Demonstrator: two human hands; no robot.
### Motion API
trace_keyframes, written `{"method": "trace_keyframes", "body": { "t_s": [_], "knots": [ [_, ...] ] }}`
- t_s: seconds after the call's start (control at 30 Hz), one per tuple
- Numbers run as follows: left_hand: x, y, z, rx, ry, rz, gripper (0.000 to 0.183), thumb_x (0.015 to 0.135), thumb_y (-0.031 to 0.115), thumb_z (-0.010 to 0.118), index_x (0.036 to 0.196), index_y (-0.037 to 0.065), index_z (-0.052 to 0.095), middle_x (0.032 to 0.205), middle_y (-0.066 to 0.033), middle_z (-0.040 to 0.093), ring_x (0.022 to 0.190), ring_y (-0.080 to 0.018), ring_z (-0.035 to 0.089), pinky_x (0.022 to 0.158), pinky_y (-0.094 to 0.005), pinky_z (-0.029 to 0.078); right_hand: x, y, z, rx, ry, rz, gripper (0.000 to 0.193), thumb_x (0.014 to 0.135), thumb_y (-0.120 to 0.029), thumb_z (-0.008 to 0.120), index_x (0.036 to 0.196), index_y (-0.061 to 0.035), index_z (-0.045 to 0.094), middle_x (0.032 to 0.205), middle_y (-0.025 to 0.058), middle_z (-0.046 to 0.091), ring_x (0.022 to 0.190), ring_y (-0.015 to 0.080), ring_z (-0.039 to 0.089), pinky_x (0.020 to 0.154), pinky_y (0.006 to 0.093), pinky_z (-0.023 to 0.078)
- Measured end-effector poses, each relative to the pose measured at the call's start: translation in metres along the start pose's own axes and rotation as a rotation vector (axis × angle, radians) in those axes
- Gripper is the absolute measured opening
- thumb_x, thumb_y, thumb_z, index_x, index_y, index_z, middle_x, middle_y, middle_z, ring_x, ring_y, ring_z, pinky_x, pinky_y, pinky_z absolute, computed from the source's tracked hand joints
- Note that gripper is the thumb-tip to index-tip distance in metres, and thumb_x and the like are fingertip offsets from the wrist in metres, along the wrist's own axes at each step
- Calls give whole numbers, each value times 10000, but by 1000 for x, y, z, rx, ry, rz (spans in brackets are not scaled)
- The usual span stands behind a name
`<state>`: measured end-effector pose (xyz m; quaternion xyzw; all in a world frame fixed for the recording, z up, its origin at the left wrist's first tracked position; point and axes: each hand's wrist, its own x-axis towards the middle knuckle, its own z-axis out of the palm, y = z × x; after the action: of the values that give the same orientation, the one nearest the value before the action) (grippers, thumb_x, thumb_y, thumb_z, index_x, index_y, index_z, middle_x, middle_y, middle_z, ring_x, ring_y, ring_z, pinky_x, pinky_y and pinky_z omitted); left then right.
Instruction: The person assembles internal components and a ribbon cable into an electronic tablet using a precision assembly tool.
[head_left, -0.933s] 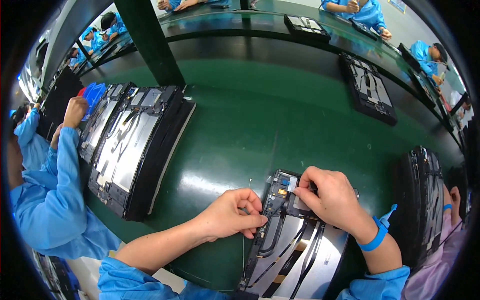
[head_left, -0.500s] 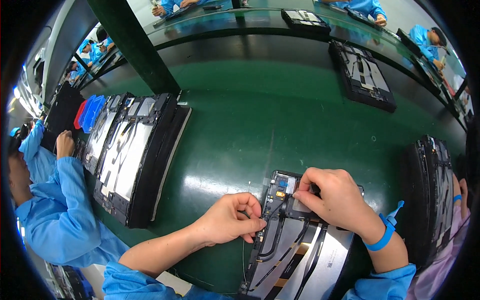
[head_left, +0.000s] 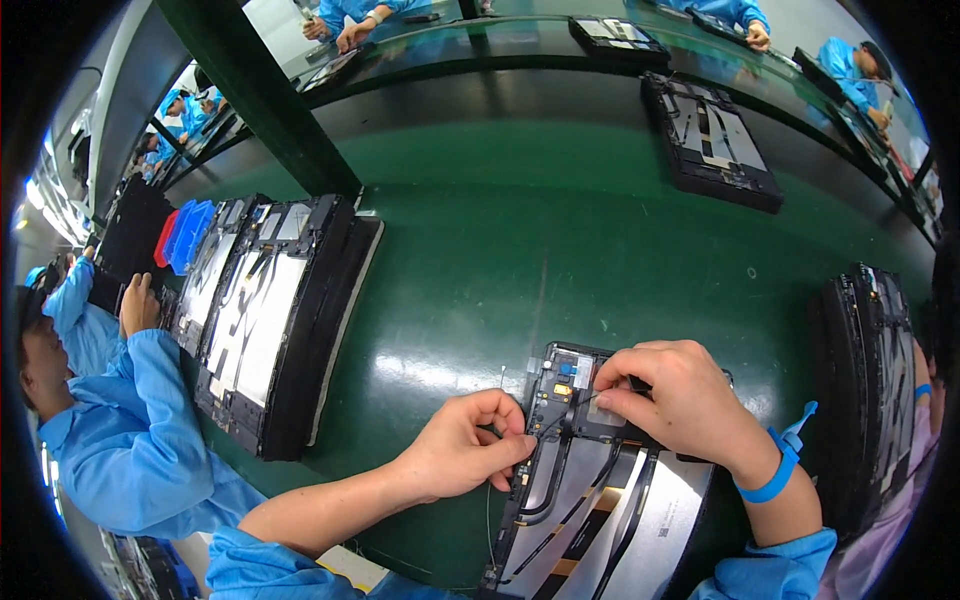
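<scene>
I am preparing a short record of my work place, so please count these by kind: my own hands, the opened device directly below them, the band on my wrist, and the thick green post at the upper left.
Hands: 2 (left hand, right hand)
Opened device: 1
Blue wristband: 1
Thick green post: 1
Total: 5

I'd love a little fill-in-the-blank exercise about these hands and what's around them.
1. The wristband on the right arm is coloured ____.
2. The left hand is at the ____ side edge of the opened device.
3. The shiny tabletop is coloured ____.
4. Next to the blue bins, another bin shows in ____.

Missing words: blue; left; green; red.
</scene>
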<state>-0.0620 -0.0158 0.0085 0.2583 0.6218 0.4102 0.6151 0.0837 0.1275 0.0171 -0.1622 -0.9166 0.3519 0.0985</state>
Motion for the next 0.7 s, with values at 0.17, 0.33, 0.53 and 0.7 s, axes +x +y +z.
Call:
{"method": "trace_keyframes", "body": {
  "t_s": [0.17,0.33,0.53,0.7],
  "knots": [
    [2,0,5,20,23,32,140,734,93,543,702,23,426,630,-24,463,468,-60,483,403,-178,426,-5,-6,-2,-84,60,25,85,646,-103,573,665,-32,531,580,89,530,542,234,518,502,308,396],
    [3,-1,5,4,21,23,146,734,91,543,701,21,419,630,-24,462,460,-62,482,401,-180,429,-1,-19,-5,-169,32,103,78,663,-120,549,661,-46,526,558,90,513,528,235,505,491,317,382],
    [3,-4,4,-9,-1,42,149,731,93,547,705,20,421,632,-28,464,463,-64,486,402,-179,428,4,-16,3,81,-8,163,128,640,-151,588,635,-34,538,515,55,478,459,164,438,452,273,340],
    [3,-5,2,13,-9,55,138,735,88,544,718,26,422,617,-25,468,472,-70,490,409,-188,436,-1,-22,2,133,-59,304,185,620,-173,624,582,-19,530,489,45,466,439,128,406,426,263,319]
  ]
}}
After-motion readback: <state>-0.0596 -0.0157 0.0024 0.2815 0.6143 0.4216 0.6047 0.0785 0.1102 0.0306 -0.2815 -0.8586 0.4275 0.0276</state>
